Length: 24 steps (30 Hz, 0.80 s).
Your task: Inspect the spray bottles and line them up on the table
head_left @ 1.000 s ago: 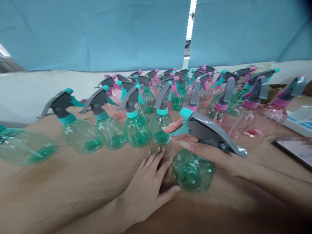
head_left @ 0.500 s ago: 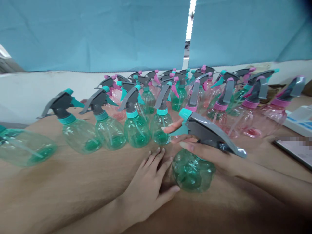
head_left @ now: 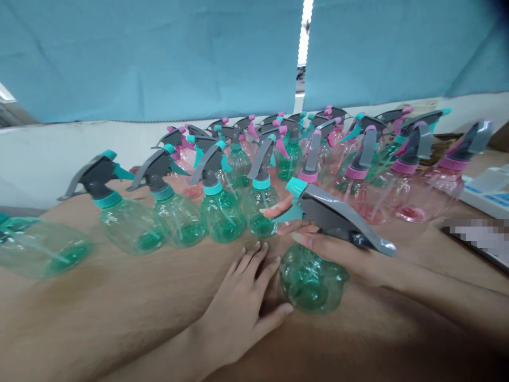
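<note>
My right hand (head_left: pixel 338 249) is wrapped round the neck of a green spray bottle (head_left: pixel 312 281), with fingers at its turquoise trigger. The bottle has a grey and turquoise spray head, tilted with the nozzle toward the upper left. Flat on the wooden table (head_left: pixel 159 302) lies my left hand (head_left: pixel 242 297), fingers stretched out, just left of that bottle and holding nothing. Beyond my fingertips stands another green spray bottle (head_left: pixel 261 212), with a second green spray bottle (head_left: pixel 222 217) beside it.
Several green and pink spray bottles crowd the back, among them a pink spray bottle (head_left: pixel 443 185) at the right. One green spray bottle (head_left: pixel 47 246) leans at the far left. A phone (head_left: pixel 479 239) and a white device (head_left: pixel 487 193) lie at right. A blue curtain (head_left: pixel 159 58) hangs behind.
The view has shifted slightly. Both hands keep almost the same pose, the right one still round the spray bottle's neck.
</note>
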### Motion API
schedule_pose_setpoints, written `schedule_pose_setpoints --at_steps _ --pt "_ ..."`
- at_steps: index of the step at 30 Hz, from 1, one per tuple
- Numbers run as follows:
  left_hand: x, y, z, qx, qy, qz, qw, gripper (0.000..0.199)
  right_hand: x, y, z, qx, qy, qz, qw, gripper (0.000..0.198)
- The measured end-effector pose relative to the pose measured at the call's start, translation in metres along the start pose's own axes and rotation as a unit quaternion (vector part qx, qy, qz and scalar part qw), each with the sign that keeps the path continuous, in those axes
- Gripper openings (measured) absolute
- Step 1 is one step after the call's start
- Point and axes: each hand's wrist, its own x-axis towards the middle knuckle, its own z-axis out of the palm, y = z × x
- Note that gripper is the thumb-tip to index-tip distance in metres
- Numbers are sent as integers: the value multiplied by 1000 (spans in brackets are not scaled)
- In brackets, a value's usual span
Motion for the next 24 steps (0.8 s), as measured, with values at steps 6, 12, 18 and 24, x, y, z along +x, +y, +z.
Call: schedule_pose_setpoints --at_steps 6,12,18,24 --pt "0 0 0 0 -8 -2 1000 65 -5 -16 4 -15 42 -6 999 27" --pt "0 1 -1 6 -5 -2 1000 65 -7 -20 0 -34 36 -18 999 27" --pt "0 -2 2 15 4 3 1000 66 -6 -25 -2 -71 48 -8 996 18" --pt "0 -2 3 13 21 13 1000 64 -5 -30 1 -69 57 -15 996 14"
